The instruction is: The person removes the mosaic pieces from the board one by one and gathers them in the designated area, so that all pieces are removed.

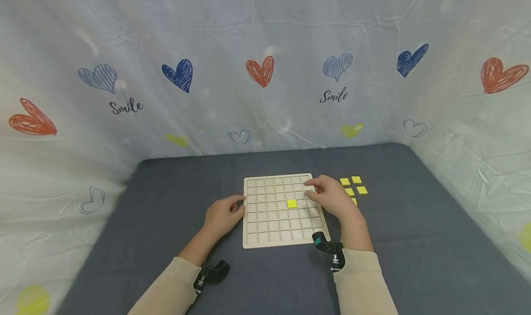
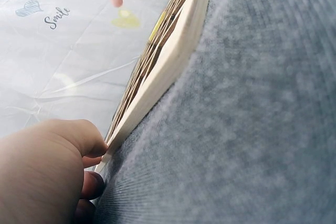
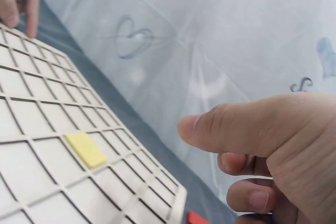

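Note:
A pale wooden grid board lies flat on the dark cloth, and one yellow square tile sits in a cell right of its middle. At the board's left edge, the fingertips of my left hand touch the rim, as the left wrist view also shows. My right hand hovers over the board's right side. Its thumb and index finger are apart, and I see nothing between them. The right wrist view shows the yellow tile below and left of that hand.
Several yellow tiles lie on the cloth right of the board, some partly hidden by my right hand. A red piece shows beside the board's edge. A white curtain printed with hearts rises behind the dark-covered table.

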### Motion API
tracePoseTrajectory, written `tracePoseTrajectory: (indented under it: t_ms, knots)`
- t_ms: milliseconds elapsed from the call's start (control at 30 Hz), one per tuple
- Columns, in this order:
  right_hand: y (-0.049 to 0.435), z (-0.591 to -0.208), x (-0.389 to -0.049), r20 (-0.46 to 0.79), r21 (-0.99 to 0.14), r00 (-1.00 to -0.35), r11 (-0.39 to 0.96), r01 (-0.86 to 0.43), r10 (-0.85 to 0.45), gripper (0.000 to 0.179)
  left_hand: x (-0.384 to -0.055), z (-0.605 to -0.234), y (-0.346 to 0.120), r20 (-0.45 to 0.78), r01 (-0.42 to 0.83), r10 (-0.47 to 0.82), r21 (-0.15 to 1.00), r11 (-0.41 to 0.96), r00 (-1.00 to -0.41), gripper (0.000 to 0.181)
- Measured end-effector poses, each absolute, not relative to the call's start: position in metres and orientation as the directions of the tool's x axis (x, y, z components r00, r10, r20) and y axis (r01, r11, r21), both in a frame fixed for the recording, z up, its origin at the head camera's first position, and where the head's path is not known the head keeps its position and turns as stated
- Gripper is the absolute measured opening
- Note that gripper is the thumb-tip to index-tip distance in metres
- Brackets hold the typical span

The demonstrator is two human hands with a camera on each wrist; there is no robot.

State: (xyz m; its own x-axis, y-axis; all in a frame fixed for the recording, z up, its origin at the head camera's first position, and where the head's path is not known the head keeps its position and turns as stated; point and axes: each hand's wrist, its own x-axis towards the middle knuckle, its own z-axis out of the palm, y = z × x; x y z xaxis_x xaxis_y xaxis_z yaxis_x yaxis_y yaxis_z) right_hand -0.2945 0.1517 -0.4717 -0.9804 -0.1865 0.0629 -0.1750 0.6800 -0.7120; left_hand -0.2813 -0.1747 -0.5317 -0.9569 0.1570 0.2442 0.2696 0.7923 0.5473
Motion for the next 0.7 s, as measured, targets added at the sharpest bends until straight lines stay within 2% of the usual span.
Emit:
tracePoseTrajectory:
  t_ms: [167,367,700]
  knots:
    - [0.135,-0.478,-0.295,-0.018,-0.709,-0.972,0.689,-0.152,-0.233,0.035,-0.282,-0.533,-0.175,0.255,0.276,0.157,0.544,0.793,-0.954,0.031]
    - [0.119,-0.488,-0.297,-0.098,-0.645,-0.975,0.759,-0.092,-0.201,0.034,-0.282,-0.533,-0.175,0.250,0.274,0.159,0.542,0.795,-0.955,0.031]
    - [0.110,-0.489,-0.294,-0.083,-0.616,-0.985,0.785,-0.067,-0.148,0.022,-0.281,-0.532,-0.175,0.253,0.279,0.163,0.543,0.792,-0.954,0.031]
